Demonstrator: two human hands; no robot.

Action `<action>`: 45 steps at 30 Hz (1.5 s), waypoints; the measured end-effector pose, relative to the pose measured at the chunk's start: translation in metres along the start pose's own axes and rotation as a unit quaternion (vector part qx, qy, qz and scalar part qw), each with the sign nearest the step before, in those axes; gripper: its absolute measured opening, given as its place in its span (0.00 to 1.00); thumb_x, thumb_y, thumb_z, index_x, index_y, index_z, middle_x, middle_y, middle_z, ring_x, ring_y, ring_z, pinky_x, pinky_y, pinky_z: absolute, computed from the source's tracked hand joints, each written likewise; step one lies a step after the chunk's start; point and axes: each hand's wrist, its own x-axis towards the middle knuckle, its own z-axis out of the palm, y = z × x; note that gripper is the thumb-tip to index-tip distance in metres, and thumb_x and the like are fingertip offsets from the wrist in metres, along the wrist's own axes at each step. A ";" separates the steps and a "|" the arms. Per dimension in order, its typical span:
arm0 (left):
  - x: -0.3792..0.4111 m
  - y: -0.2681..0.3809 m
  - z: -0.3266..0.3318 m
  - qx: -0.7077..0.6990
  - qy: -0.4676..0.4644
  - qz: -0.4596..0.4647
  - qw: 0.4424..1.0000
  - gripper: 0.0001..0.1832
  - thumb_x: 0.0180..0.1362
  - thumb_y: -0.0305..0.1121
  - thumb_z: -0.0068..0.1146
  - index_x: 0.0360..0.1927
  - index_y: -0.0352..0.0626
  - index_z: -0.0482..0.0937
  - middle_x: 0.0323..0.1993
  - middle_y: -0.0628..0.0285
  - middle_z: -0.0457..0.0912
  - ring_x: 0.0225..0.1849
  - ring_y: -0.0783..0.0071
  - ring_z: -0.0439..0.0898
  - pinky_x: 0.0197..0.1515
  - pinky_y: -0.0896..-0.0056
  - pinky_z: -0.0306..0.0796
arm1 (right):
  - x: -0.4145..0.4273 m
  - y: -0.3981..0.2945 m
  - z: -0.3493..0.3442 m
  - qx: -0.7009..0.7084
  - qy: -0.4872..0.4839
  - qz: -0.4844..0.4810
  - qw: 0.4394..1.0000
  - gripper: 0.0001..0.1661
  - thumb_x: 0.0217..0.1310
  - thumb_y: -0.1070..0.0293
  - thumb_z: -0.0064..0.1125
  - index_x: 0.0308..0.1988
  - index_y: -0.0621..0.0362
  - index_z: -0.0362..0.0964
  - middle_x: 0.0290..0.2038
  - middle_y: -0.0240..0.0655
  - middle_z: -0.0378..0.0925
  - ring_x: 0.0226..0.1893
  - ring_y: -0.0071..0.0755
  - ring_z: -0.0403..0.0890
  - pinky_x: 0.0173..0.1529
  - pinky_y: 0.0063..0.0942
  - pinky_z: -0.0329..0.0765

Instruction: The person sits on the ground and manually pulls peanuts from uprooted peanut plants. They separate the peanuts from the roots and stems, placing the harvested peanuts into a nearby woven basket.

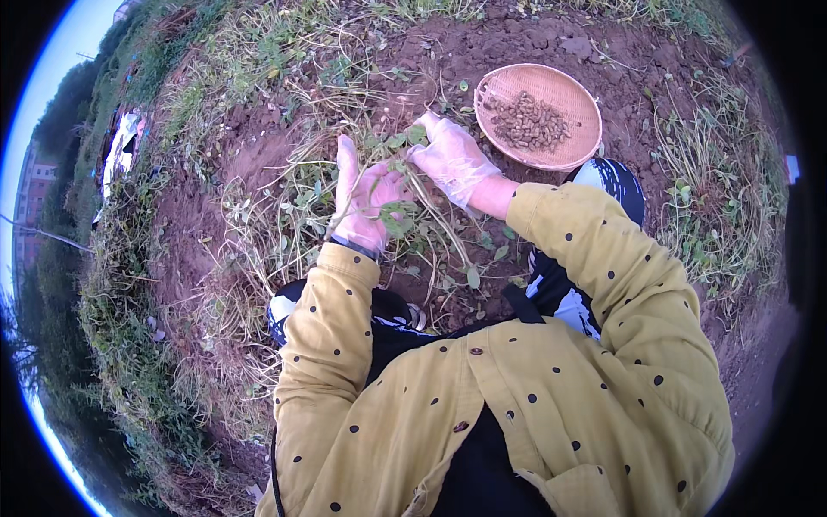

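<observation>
A leafy peanut plant (395, 220) lies across my left hand (369, 197), which is turned palm up in a thin clear glove. The thumb stands away from the curled fingers, and stems cross the palm. My right hand (452, 158), gloved likewise, pinches the plant near its stems; leaves hide part of the fingertips. Pale pods (386, 116) show among the roots just beyond both hands. To the right of my right hand, a round woven basket (585, 126) holds a heap of unshelled peanuts (531, 121).
Pulled plants (258, 220) lie in a tangle on the left, with another heap of plants (704, 187) at the right. Brown soil (446, 48) shows around the basket. My knees (610, 184) flank the work. A white sheet (121, 152) lies farther left.
</observation>
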 end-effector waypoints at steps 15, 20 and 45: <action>-0.020 -0.007 -0.044 0.179 0.127 -0.013 0.976 0.17 0.55 0.45 0.58 0.44 0.47 0.82 0.43 0.65 0.83 0.42 0.72 0.79 0.43 0.68 0.72 | -0.053 0.005 0.017 -0.117 -0.143 -0.319 0.929 0.22 0.54 0.71 0.61 0.51 0.55 0.72 0.48 0.45 0.78 0.39 0.49 0.82 0.41 0.40 0.80; -0.016 -0.003 -0.059 0.121 0.077 0.059 0.988 0.10 0.58 0.41 0.57 0.30 0.48 0.74 0.28 0.68 0.75 0.35 0.72 0.76 0.43 0.64 0.69 | -0.034 -0.003 0.002 0.004 -0.043 -0.231 0.972 0.08 0.59 0.66 0.59 0.39 0.53 0.78 0.33 0.38 0.82 0.33 0.46 0.83 0.37 0.38 0.78; -0.008 -0.024 -0.015 0.086 0.143 0.052 0.985 0.11 0.61 0.44 0.54 0.30 0.49 0.74 0.20 0.73 0.69 0.22 0.79 0.68 0.26 0.76 0.61 | -0.009 0.008 0.021 0.141 -0.154 0.063 0.976 0.18 0.70 0.63 0.49 0.52 0.64 0.62 0.43 0.52 0.77 0.45 0.44 0.81 0.48 0.36 0.75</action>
